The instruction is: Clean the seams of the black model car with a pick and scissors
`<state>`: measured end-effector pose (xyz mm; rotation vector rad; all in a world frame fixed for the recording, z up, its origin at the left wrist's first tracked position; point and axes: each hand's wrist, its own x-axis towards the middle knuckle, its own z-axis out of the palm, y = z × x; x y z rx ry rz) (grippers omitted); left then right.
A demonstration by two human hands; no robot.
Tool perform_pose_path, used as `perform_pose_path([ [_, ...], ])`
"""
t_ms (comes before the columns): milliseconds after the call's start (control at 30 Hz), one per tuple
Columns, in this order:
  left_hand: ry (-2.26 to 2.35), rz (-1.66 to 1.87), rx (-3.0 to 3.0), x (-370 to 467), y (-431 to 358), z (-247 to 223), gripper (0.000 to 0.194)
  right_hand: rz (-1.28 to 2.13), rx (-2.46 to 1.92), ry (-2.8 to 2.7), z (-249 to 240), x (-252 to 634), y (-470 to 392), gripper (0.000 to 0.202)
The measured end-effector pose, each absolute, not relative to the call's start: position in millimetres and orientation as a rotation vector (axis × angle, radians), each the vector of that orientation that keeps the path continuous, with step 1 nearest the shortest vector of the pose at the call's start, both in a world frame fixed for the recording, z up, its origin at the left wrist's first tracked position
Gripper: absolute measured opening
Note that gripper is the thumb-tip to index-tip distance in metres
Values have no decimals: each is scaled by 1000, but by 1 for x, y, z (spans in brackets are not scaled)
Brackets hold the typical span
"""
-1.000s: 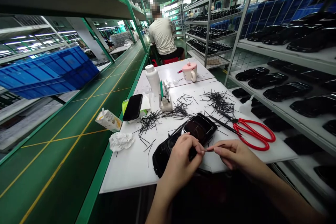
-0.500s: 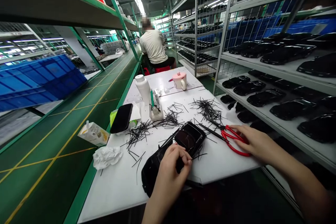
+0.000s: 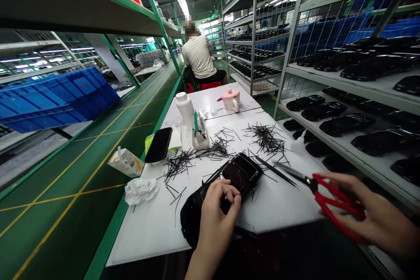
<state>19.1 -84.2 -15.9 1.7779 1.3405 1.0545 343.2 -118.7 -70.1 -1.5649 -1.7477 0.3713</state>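
A glossy black model car (image 3: 241,168) lies at a slant on the white table. My left hand (image 3: 219,205) rests over its middle with curled fingers pressed together; whatever they pinch, if anything, is too small to make out. To the right, my right hand (image 3: 370,210) holds a pair of scissors (image 3: 341,201) by the red handles, lifted off the table and a little blurred, blades pointing left. Black tweezers (image 3: 277,171) lie between the car and the scissors. Thin black strips form loose piles (image 3: 266,138) beyond the car, and a few lie beside it.
Left of the car are a crumpled tissue (image 3: 141,191), a drink carton (image 3: 126,162) and a phone (image 3: 159,145). Farther back stand a white bottle (image 3: 185,109), a small tool holder (image 3: 201,140) and a lidded mug (image 3: 231,100). Shelves of black cars (image 3: 348,123) line the right; a person (image 3: 198,57) sits ahead.
My right hand has picked the red-handled scissors up off the table and moved them right, toward me. The left hand stays at the car. The whole view has shifted slightly.
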Motion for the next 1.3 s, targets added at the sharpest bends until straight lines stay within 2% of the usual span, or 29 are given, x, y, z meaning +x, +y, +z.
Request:
perform_pose_path([
  [133, 1327, 1095, 1763, 20, -85, -17, 22, 616, -1321, -1940, -83, 321, -128, 46],
  [333, 1334, 1088, 1732, 20, -86, -15, 24, 523, -1191, -2114, -85, 306, -116, 46],
  [733, 1325, 1112, 1738, 20, -86, -17, 25, 560, -1238, -2013, -92, 298, -118, 42],
  [1300, 1327, 1119, 1713, 22, -86, -14, 27, 412, -1131, -2092, -97, 302, -117, 50],
])
